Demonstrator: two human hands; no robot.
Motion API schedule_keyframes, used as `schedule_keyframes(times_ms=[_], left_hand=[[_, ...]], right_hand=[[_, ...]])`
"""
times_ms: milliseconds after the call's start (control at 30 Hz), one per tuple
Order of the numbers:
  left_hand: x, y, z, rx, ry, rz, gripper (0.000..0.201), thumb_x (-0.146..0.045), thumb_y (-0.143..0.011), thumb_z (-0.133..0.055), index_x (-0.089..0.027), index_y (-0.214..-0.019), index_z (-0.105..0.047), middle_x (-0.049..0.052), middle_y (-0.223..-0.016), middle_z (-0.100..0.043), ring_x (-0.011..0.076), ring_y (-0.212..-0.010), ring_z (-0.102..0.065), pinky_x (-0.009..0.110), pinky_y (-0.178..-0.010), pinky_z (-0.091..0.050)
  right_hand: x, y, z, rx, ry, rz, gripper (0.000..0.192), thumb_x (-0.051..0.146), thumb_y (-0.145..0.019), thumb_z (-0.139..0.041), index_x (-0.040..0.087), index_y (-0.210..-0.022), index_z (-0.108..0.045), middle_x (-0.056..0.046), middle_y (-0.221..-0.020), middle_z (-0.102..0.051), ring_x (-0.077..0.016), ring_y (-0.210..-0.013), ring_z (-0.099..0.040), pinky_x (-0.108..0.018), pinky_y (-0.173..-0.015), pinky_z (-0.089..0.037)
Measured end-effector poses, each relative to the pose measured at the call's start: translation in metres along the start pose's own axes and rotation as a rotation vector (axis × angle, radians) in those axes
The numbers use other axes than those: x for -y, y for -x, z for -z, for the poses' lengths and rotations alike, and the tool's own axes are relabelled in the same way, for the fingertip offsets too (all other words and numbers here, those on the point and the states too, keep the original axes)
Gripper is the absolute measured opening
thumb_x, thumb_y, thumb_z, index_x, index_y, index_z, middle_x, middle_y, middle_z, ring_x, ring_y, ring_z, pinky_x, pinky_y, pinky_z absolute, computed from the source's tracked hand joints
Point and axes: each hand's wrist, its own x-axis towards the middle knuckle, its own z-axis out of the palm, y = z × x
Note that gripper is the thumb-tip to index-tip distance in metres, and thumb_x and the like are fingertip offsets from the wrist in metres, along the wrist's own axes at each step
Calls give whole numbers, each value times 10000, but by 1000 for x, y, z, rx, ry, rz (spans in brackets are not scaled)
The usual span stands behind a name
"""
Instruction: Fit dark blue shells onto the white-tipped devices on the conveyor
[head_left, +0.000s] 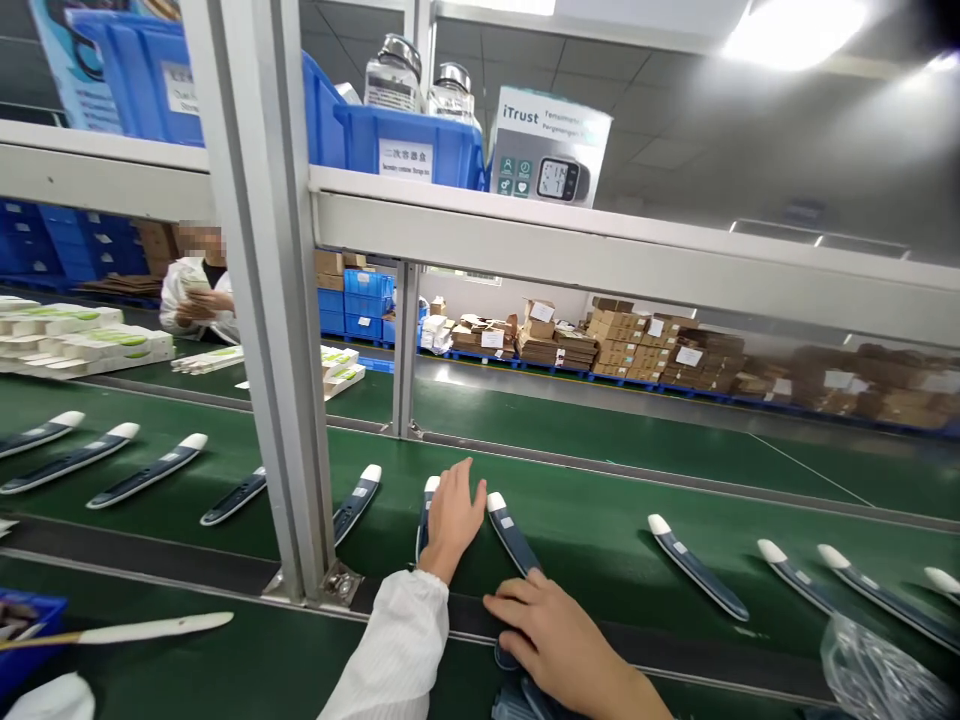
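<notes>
Slim dark-blue handheld devices with white tips lie in a row along the green belt (600, 500). My left hand (454, 515) reaches over the belt with its fingers stretched out, partly covering one device (422, 525); whether it touches it, I cannot tell. To its right lies another device (512, 535), its lower end near my right hand (559, 640). That hand is open, fingers apart, above the belt's near edge. Beneath it, dark-blue parts (514, 700) show on the nearer surface, mostly hidden by the hand.
A metal post (274, 300) stands left of my arms, under a shelf beam (600, 255) with blue bins (420, 140) and a boxed monitor (551, 145). Clear plastic bags (881, 665) lie at right, a white-bladed tool (157, 628) at left. A co-worker (199, 290) handles cartons across the belt.
</notes>
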Motion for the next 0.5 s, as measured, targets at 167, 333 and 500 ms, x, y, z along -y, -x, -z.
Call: schedule_keyframes(times_ms=[167,333,500], left_hand=[[29,-9,26,-26,-98,155,492,-372,-932,-424,-175,-1380,-477,114,-1420,-524,300,-1300,-436,408,-1022,-408],[50,-12,19,269,-14,267,507,-343,-888,-494,-203,-1376,-494,101,-1329,-612,279,-1257,-505,363,-995,-415],[50,-12,8,239,-5,269,522,-331,-857,-540,-179,-1355,-500,123,-1322,-594,270,-1233,-526,329,-991,-403]], right_hand=[[-4,2,4,97,-127,-8,257,133,-904,-445,254,-891,-671,-23,-999,-648,-186,-859,-604,-299,-731,-457],[-13,-15,22,-6,-313,-102,187,226,-944,-401,246,-999,-579,0,-865,-617,-157,-724,-570,-264,-615,-413],[-20,-47,15,-85,-459,-113,431,135,-849,-398,247,-1225,-579,15,-878,-583,-104,-578,-563,-252,-607,-455]])
